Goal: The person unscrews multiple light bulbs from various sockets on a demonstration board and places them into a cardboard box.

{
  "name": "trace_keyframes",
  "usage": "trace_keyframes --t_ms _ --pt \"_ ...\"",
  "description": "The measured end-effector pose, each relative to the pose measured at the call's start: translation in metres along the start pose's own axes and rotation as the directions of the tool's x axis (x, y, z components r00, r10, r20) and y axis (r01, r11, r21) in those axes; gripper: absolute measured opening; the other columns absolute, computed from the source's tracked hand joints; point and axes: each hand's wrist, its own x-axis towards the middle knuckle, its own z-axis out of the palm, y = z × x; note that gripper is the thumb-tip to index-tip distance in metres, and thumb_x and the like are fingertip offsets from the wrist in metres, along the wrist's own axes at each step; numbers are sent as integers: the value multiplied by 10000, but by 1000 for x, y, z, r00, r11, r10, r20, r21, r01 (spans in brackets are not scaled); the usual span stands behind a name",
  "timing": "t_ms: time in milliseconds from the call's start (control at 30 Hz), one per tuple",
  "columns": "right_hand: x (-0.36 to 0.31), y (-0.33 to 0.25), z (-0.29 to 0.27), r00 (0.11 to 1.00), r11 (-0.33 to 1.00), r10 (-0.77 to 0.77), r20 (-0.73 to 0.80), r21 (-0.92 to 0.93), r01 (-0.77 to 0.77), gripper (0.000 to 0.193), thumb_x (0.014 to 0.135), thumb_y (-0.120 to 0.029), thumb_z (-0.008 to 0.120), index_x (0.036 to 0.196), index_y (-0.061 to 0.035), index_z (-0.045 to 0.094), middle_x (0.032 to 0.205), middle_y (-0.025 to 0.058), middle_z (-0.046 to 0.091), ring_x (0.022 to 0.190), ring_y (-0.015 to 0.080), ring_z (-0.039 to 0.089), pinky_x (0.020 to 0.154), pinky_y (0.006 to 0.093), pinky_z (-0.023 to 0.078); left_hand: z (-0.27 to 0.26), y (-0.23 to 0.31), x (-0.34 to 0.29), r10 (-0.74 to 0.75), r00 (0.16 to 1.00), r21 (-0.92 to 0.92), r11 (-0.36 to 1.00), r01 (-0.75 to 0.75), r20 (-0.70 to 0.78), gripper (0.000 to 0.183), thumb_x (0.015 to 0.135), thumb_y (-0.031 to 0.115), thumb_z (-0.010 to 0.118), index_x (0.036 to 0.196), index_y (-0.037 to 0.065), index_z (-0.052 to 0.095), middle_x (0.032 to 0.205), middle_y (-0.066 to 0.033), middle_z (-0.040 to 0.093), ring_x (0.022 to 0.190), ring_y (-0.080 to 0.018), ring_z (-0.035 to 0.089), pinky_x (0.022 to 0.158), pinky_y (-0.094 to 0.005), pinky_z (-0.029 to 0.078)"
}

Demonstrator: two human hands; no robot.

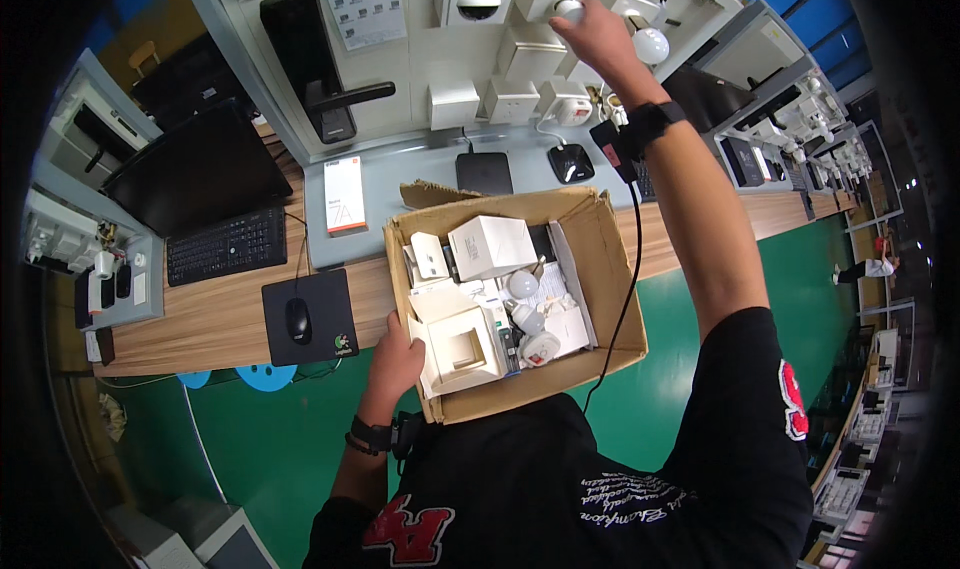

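My left hand (397,361) is closed on the left side of an open cardboard box (622,344), held at the table's front edge. Inside lie white cartons (493,247), an opened small white box (462,344), light bulbs (524,285) and a round white device (540,349). Up at the panel, my right hand (598,41) has its fingers closed around a small round white device (568,9) on a square white mount. Part of that device is hidden by the fingers. A white bulb (651,46) sits just right of the hand.
A dome camera (478,4) and black door lock (310,64) are on the panel (420,69). A black cable (636,269) hangs past my right wrist. On the table are a phone box (344,197), a keyboard (227,246), a mouse (298,319) and a monitor (195,176).
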Motion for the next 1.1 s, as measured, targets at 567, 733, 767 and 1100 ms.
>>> trace_keyframes --t_ms 567,733,767,1100 --pt "-15 -2 25 805 -823 -14 593 450 -346 601 877 -538 562 1188 -24 525 1046 159 613 894 293 612 750 370 555 1 -8 0 34 999 24 999 -34 -12 482 819 93 497 1253 -54 348 964 -311 604 883 -478 588 776 -514 475" --pt "2 35 52 777 -595 181 603 696 -402 420 873 -344 633 1100 -7 529 900 162 607 752 233 625 554 277 550 0 -2 1 25 999 34 999 -26 40 491 818 89 495 1261 -60 342 958 -311 605 875 -473 593 767 -514 480" --pt "-10 6 43 765 -171 411 495 867 -469 423 861 -321 646 1122 -15 516 885 166 598 735 226 620 527 284 534 -2 -5 -1 -4 1000 47 999 2 29 496 819 86 494 1268 -59 338 959 -311 605 875 -473 594 768 -512 481" --pt "-226 10 -15 933 776 249 260 522 -353 595 807 -320 694 1260 0 477 1109 160 610 1011 237 598 867 341 468 -4 4 -1 -9 1000 18 1000 9 26 497 821 73 490 1276 -52 333 972 -315 609 880 -462 606 772 -502 487"
